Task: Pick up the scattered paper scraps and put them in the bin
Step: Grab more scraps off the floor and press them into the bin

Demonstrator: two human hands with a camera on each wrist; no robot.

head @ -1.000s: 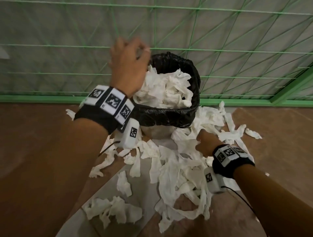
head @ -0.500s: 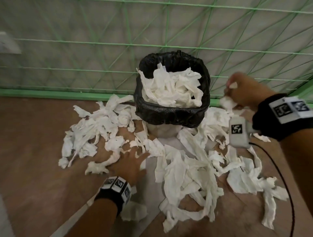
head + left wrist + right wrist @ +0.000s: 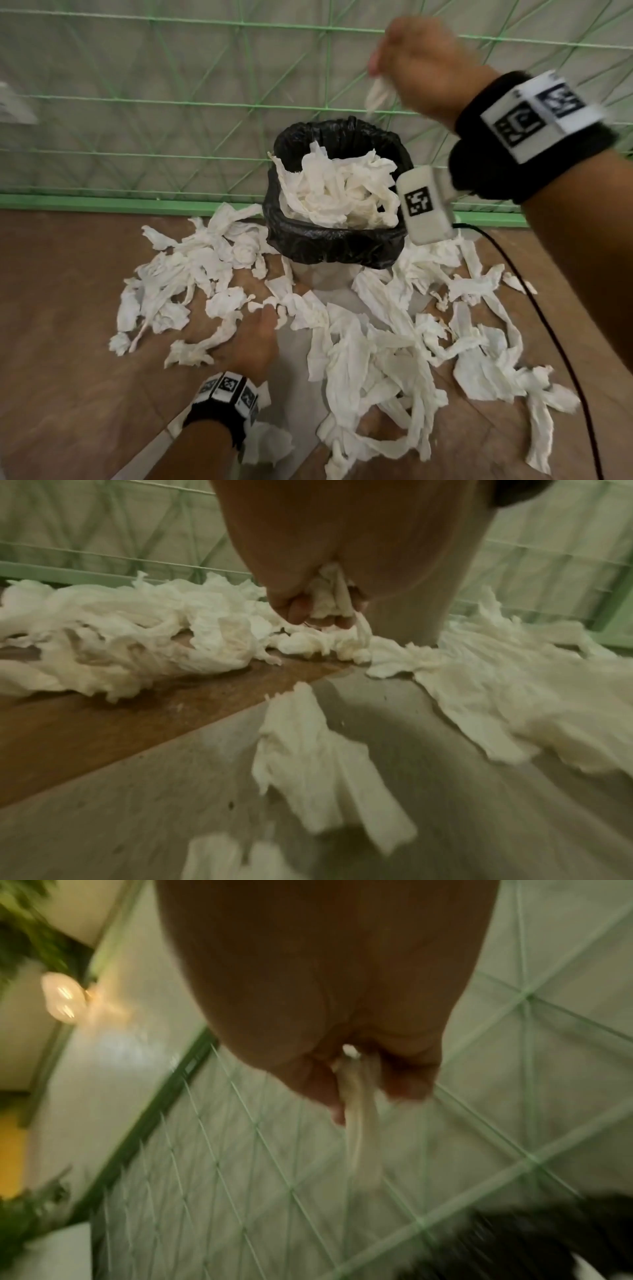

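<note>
A bin lined with a black bag (image 3: 337,245) stands against the fence, heaped with white paper scraps (image 3: 337,192). More torn white scraps (image 3: 373,349) lie scattered on the floor around it. My left hand (image 3: 251,337) is down on the floor left of the bin, its fingers curled round a clump of scraps (image 3: 327,599). High above the bin's right side, my right hand (image 3: 416,65) pinches a thin paper scrap (image 3: 376,94) that dangles from its fingers (image 3: 359,1123).
A green wire fence (image 3: 205,102) with a green base rail runs behind the bin. The floor is brown boards with a grey strip (image 3: 394,737) in the middle. A black cable (image 3: 534,301) trails from my right wrist over the scraps at right.
My right hand has risen from beside the bin to above it, carrying a scrap. My left hand left the bin, dropped to the floor, and now grips scraps there.
</note>
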